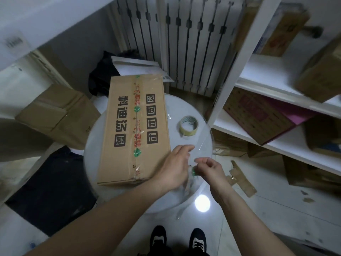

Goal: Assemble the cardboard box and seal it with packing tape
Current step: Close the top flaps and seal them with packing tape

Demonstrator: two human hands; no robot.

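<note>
Pinching a crumpled tape scrap (193, 171) at the table's (184, 104) five o'clock, the right hand (210, 169) sits beside the left hand (175, 167), whose fingers are loosely straight and apparently empty; the box (136, 126) at nine o'clock looks sealed, the roll (188, 126) lies at three, and discarding the scrap seems next

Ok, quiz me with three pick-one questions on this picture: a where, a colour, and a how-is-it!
1. Where is the packing tape roll? A) on the floor B) on the round table, right of the cardboard box C) on a shelf
2. What colour is the round table? A) white B) red C) black
3. How is the cardboard box's top? A) flaps standing open B) closed, taped along the seam C) torn off
Answers: B, the roll lies on the table beside the box; A, its top is white; B, sealing tape runs along the seam.
</note>
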